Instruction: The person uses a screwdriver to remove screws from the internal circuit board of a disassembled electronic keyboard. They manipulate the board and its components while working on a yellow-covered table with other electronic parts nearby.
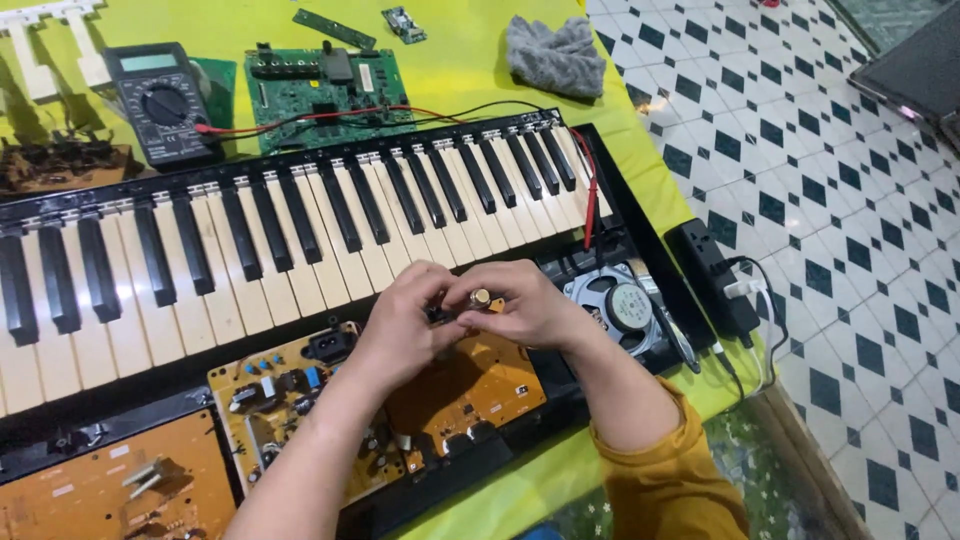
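You pinch a small brass-tipped cylindrical part (480, 298) between both hands, left hand (405, 320) and right hand (525, 308) clamped together, steadying it above the orange circuit board (470, 395).

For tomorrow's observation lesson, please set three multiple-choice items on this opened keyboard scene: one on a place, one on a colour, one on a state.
1. Where does the grey cloth lie?
A. Beyond the keys, on the yellow-green table
B. On the tiled floor
C. Over the round speaker

2. What colour is the circuit board beside the multimeter?
A. Orange
B. Green
C. White

3. What are the left hand and right hand doing?
A. Resting flat on the keys
B. Lifting the multimeter
C. Holding a small part with a round metal tip between them

Answers:
1 A, the cloth sits at the table's far end, past the black keys.
2 B, that board is green; the orange boards lie inside the open case.
3 C, both hands close together around the small part above the orange boards.
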